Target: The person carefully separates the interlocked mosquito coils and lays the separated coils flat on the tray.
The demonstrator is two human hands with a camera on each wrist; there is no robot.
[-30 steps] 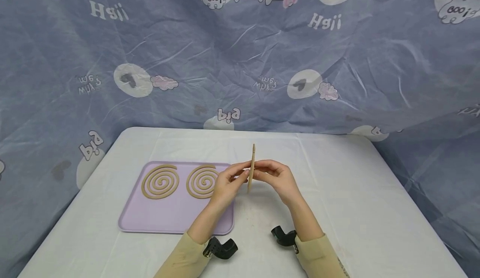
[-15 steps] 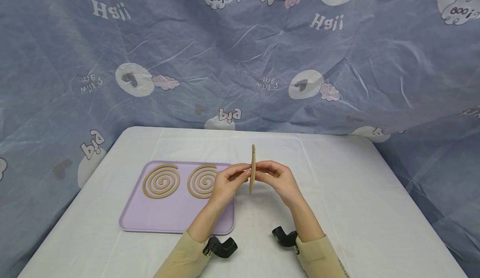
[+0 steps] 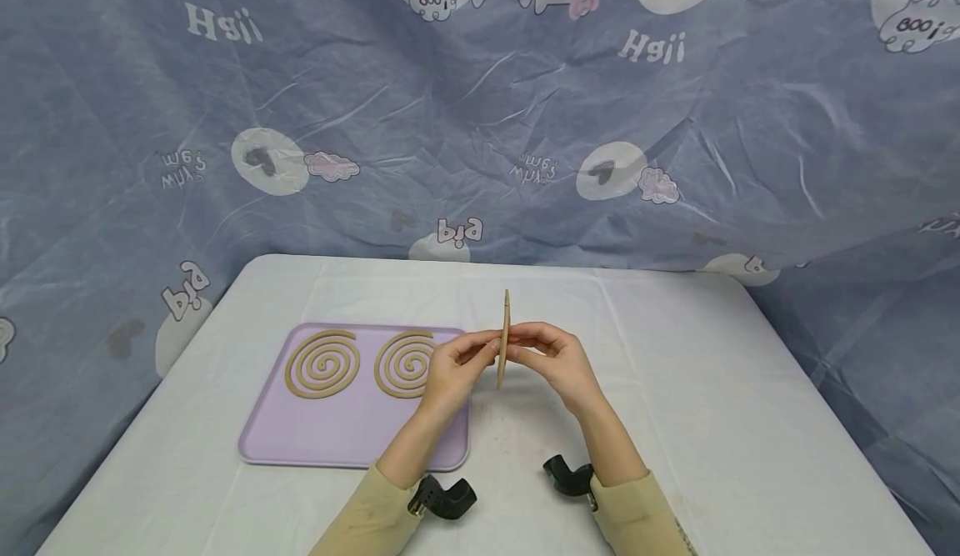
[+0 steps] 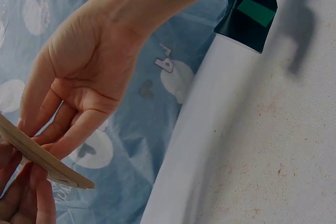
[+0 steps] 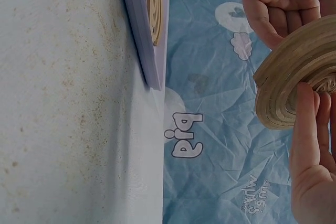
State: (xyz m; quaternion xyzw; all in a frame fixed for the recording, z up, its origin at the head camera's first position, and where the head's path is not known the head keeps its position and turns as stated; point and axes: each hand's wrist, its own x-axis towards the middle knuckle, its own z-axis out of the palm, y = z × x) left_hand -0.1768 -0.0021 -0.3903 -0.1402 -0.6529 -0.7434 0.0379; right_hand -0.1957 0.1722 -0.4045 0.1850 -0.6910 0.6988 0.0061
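Both hands hold a tan mosquito coil (image 3: 504, 356) on edge above the table, just right of the tray. My left hand (image 3: 448, 368) pinches it from the left, thumb and fingers at its face. From the other side my right hand (image 3: 558, 364) pinches it too. In the right wrist view the held coil (image 5: 278, 90) shows rings packed close together, with the right fingertips near its centre. Two more mosquito coils, one at the left (image 3: 322, 364) and one in the middle (image 3: 401, 364), lie flat with open gaps between their rings. The left forearm side covers part of the second.
The lilac tray (image 3: 315, 443) sits on the left of the white-covered table (image 3: 712, 423). Tan crumbs (image 4: 278, 171) dot the cloth under the hands. A blue printed sheet (image 3: 480, 106) hangs behind. Black camera mounts (image 3: 442, 498) stick out from both wrists.
The held coil rocks slightly, standing nearly vertical half a second ago and leaning a little now. Both hands keep their grip in almost the same place.
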